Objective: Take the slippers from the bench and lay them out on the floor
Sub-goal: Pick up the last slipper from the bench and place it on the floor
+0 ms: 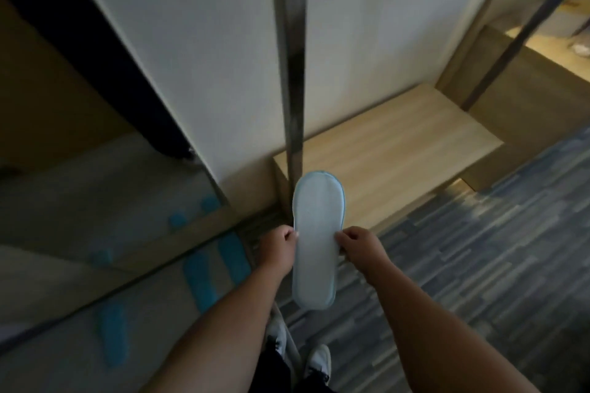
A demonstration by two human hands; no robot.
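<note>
Both the left hand and the right hand pinch the side edges of a flat, pale blue-trimmed fabric slipper, held sole-up in the air above the edge of the low light-wood bench and the grey-blue striped carpet floor. Only one slipper shape shows, though it may be a pair pressed flat together, which cannot be told. With such light edge pinches it could slip, or a hidden second one could fall askew when they part.

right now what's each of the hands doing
Left hand: closed, pinching the slipper's left edge.
Right hand: closed, pinching its right edge.
</note>
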